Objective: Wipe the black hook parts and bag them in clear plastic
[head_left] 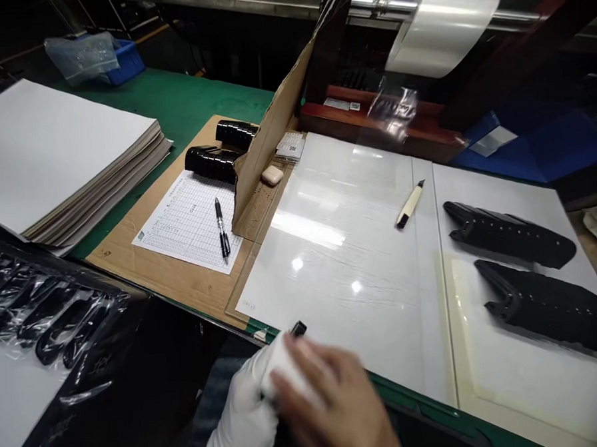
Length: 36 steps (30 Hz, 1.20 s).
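My left hand [248, 403], in a white glove, is closed around a black piece [299, 329], of which only a short end shows above the fingers. Over it lies my bare right hand [338, 398], fingers curled and blurred by motion. Something white [294, 374] shows between the hands; I cannot make out whether it is cloth or glove. Both hands are at the table's front edge, before a glass-topped white work surface [331, 268]. Two long black curved parts with small holes, an upper one [509, 232] and a lower one [553, 303], lie to the right.
A cream-handled cutter [410, 205] lies on the glass. Left of a cardboard divider [274, 131] are a printed form [178, 223], a pen [221, 229] and black ribbed parts [210, 163]. A paper stack [59, 142] and bagged black pieces [48, 316] stand further left.
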Available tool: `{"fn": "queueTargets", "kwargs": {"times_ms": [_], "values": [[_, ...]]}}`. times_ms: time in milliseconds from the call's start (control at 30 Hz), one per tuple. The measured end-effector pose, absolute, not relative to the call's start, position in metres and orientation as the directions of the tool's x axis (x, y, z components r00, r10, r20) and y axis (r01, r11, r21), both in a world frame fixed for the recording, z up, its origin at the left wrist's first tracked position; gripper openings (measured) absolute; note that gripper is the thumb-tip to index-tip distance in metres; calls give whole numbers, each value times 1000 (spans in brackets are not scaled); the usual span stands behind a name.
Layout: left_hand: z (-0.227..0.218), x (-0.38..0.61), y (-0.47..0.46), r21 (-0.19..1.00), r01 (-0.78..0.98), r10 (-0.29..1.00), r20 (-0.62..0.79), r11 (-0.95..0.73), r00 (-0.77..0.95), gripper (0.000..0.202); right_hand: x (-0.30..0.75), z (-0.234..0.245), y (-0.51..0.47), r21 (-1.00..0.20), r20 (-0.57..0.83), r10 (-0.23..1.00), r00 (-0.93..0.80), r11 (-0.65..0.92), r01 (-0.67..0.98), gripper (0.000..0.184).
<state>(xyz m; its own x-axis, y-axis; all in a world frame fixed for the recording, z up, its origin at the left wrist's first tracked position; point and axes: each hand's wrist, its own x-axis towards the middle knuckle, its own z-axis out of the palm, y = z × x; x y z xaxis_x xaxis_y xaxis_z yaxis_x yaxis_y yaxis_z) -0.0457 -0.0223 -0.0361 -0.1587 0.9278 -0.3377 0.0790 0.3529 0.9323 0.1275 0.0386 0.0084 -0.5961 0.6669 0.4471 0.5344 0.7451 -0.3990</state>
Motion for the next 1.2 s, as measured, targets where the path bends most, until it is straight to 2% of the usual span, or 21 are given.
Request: {"fn": "queueTargets", "kwargs": {"times_ms": [100, 167, 333, 433, 533, 667, 767, 833, 900, 967, 1067, 1200], "values": [[-39, -45, -22, 954, 146, 963, -250, 263, -102, 35, 127, 6, 43, -413, 441, 716, -541, 697, 586, 34], [-40, -45, -22, 965, 145, 975, -207, 217, -83, 35, 127, 5, 45, -414, 465, 674, -574, 739, 532, 34], [-38, -45, -21, 966, 171, 980, -186, 196, -71, 38, 127, 7, 49, -418, 433, 713, -552, 701, 577, 31], [-37, -46, -19, 968, 179, 983, -169, 178, -65, 35, 127, 10, 49, -425, 457, 671, -584, 741, 519, 25], [-37, -46, -20, 960, 242, 989, -128, 142, -70, 40, 128, 10, 49, -424, 431, 725, -537, 688, 589, 33], [-41, -47, -22, 963, 233, 991, -125, 133, -48, 42, 129, 8, 47, -433, 441, 691, -573, 723, 538, 30], [-41, -47, -23, 957, 245, 988, -149, 156, -44, 43, 130, 7, 48, -469, 384, 768, -513, 641, 608, 38], [-39, -48, -23, 958, 221, 983, -180, 185, -40, 41, 133, 7, 50, -494, 358, 762, -540, 645, 583, 39], [-35, -49, -21, 955, 214, 978, -202, 207, -43, 39, 136, 5, 54, -479, 348, 750, -563, 658, 581, 37], [-29, -48, -18, 942, 223, 968, -249, 251, -40, 38, 139, 4, 57, -431, 327, 798, -507, 603, 671, 35], [-20, -42, -11, 910, 80, 913, -401, 406, -74, 49, 134, 1, 56, -455, 333, 856, -396, 514, 727, 37], [-12, -28, 0, 787, -356, 778, -592, 503, -209, 79, 115, 0, 44, -559, 404, 759, -510, 646, 520, 45]]}}
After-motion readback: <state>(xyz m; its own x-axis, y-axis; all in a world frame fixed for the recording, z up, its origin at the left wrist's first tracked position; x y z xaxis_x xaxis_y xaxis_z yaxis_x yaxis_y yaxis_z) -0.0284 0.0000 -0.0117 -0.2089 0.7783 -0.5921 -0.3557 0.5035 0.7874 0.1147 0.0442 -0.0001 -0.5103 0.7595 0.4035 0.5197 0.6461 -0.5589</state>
